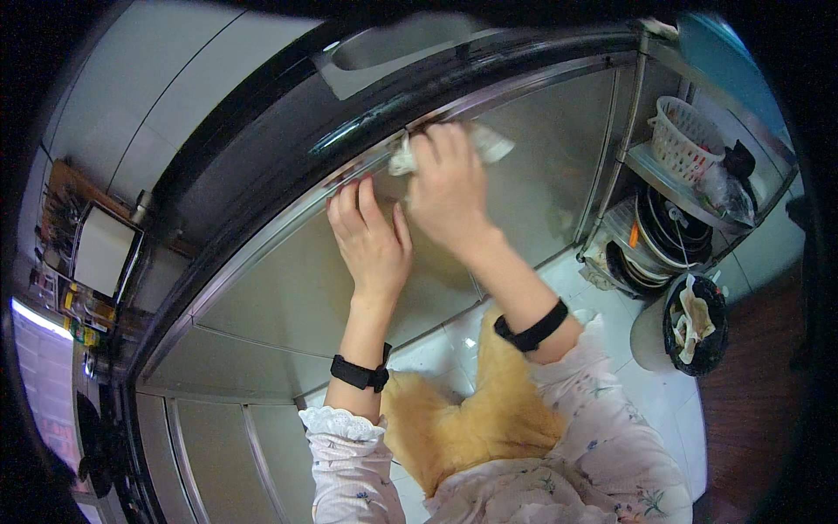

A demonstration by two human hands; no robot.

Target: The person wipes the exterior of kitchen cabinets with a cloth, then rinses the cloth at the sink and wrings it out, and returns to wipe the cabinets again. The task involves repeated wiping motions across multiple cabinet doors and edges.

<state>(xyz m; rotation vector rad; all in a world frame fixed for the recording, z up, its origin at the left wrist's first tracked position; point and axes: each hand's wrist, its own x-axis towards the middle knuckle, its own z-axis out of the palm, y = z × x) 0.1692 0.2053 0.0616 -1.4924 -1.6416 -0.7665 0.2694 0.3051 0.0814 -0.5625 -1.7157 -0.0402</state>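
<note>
Under my right hand (448, 183) is a crumpled whitish cloth (492, 143), gripped against the top of a metal cabinet door (524, 183) just below the dark counter edge. The hand is slightly blurred. To its left, my left hand (370, 239) rests its fingertips on the metal rail (275, 239) along the top of the cabinet front, thumb held apart and nothing in its grasp. Above both hands runs the black countertop (262, 150), with a sink (399, 49) set into it. Black straps circle both forearms.
At right stands a metal rack (628, 118) with a white plastic basket (684, 141) and stacked pans (674, 226). Below it is a lined trash bin (655, 334) on the white tiled floor (655, 406). A brown wooden surface (753, 406) lies at lower right.
</note>
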